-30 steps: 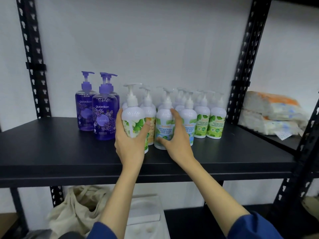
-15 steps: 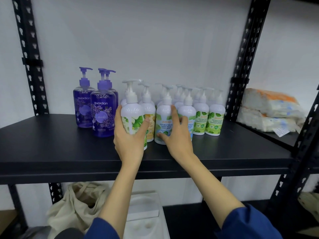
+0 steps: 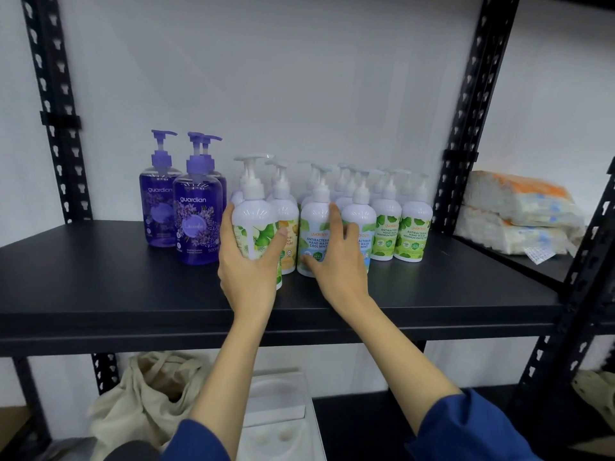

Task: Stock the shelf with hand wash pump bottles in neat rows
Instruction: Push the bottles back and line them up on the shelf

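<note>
White wall backs a black metal shelf [image 3: 100, 287] carried on perforated black uprights [image 3: 55, 104]. Left hand [image 3: 248, 271] grips a white pump bottle with a green leaf label [image 3: 254, 224]; fingers curl round its left side, thumb presses across the label front. Bottle stands upright on the shelf board, foremost of the white group. Right hand [image 3: 339, 257] lies just right of the left hand, fingers straight and spread, laid flat against the front of the cool mint bottle [image 3: 314, 227] and the bottle next to it [image 3: 361, 221]; it grasps nothing.

Between the two hands stands a white bottle with a yellow label [image 3: 288, 234], partly hidden by the gripped bottle. Right of the right hand, two green-label bottles marked maximum protection [image 3: 412, 234] close the front row, touching side by side. Behind the hands, further white pump bottles [image 3: 346, 181] form back rows; their count cannot be told.

Left of the left hand, three purple pump bottles [image 3: 198, 224] stand near the gripped bottle, one in front, two behind.

Well to the right, past the upright, two stacked plastic-wrapped packs [image 3: 519, 214] lie on the adjoining shelf. Below the hands, under the shelf board, sit a cream cloth bag [image 3: 143, 404] and a white moulded tray [image 3: 279, 414]. Blue sleeves [image 3: 466, 430] cover both forearms at the lower edge
</note>
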The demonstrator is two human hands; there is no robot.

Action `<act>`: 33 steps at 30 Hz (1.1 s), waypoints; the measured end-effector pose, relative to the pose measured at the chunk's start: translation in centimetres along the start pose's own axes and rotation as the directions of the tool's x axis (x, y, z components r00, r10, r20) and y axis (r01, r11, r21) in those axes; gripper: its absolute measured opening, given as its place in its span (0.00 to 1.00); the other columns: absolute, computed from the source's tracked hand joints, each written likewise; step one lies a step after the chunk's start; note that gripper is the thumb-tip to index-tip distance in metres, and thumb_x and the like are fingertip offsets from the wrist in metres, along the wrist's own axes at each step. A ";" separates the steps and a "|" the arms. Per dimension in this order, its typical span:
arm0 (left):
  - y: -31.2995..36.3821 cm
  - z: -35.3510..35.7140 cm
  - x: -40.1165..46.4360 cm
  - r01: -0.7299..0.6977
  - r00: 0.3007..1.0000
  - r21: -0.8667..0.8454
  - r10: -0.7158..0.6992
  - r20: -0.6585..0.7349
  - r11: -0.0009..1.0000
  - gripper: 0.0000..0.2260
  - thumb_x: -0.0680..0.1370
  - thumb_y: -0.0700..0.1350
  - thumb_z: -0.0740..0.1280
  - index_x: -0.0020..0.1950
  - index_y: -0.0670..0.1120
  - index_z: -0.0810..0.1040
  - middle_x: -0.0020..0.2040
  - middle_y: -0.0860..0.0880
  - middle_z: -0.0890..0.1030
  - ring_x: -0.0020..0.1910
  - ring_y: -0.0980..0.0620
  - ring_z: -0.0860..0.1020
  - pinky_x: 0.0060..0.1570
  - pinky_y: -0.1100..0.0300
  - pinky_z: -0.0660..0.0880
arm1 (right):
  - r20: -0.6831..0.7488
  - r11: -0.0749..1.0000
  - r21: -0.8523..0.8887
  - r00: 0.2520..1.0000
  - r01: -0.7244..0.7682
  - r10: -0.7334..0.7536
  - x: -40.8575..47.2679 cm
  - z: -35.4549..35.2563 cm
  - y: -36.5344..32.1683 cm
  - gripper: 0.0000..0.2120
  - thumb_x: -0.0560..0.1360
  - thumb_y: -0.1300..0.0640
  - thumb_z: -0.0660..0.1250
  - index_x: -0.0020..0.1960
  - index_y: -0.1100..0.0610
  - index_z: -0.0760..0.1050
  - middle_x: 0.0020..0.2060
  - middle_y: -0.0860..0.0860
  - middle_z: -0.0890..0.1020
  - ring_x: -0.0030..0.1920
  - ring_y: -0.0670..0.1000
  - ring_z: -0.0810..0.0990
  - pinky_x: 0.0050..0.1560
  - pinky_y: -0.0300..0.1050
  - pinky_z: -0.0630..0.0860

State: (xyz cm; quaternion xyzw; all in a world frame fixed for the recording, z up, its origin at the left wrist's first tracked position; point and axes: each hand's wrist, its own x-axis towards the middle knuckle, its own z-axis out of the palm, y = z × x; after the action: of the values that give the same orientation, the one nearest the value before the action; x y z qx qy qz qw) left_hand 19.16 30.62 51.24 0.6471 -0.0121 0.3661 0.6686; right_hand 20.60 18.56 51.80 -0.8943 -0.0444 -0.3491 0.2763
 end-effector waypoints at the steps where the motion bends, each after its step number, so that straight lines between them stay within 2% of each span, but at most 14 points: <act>1: 0.0 0.0 0.0 -0.001 1.000 0.002 0.001 -0.002 1.000 0.34 0.69 0.52 0.75 0.72 0.61 0.63 0.65 0.54 0.74 0.62 0.53 0.74 0.54 0.61 0.68 | -0.002 1.000 0.001 1.000 -0.001 0.001 0.0 0.0 0.0 0.45 0.72 0.56 0.72 0.77 0.50 0.45 0.62 0.55 0.64 0.61 0.55 0.71 0.53 0.50 0.74; 14: 0.4 0.0 -0.2 0.001 1.000 -0.001 -0.001 -0.008 1.000 0.34 0.70 0.52 0.74 0.72 0.60 0.63 0.65 0.57 0.74 0.57 0.59 0.71 0.49 0.67 0.65 | -0.013 1.000 0.011 1.000 -0.013 0.013 0.0 0.2 -0.1 0.44 0.72 0.57 0.72 0.77 0.52 0.45 0.63 0.56 0.64 0.61 0.56 0.71 0.55 0.51 0.74; 18: 0.3 0.1 -0.2 -0.005 1.000 0.008 0.005 -0.008 1.000 0.34 0.70 0.52 0.74 0.72 0.60 0.63 0.66 0.55 0.74 0.58 0.58 0.72 0.51 0.64 0.66 | -0.016 1.000 0.011 1.000 -0.021 0.021 -0.1 0.2 -0.2 0.44 0.72 0.58 0.72 0.77 0.53 0.46 0.64 0.57 0.64 0.61 0.57 0.71 0.54 0.53 0.75; 33: 0.3 0.2 -0.1 -0.002 1.000 0.014 0.002 -0.017 1.000 0.34 0.70 0.52 0.74 0.72 0.59 0.63 0.66 0.54 0.74 0.57 0.58 0.71 0.52 0.62 0.67 | -0.027 0.999 0.034 1.000 -0.014 0.015 -0.1 0.1 0.0 0.43 0.73 0.58 0.71 0.77 0.53 0.47 0.63 0.57 0.64 0.60 0.58 0.72 0.55 0.53 0.74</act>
State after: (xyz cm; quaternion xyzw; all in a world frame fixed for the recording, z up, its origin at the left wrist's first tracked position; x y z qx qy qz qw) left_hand 18.97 30.39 51.49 0.6485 -0.0047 0.3725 0.6639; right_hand 20.59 18.63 51.73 -0.8851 -0.0399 -0.3583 0.2944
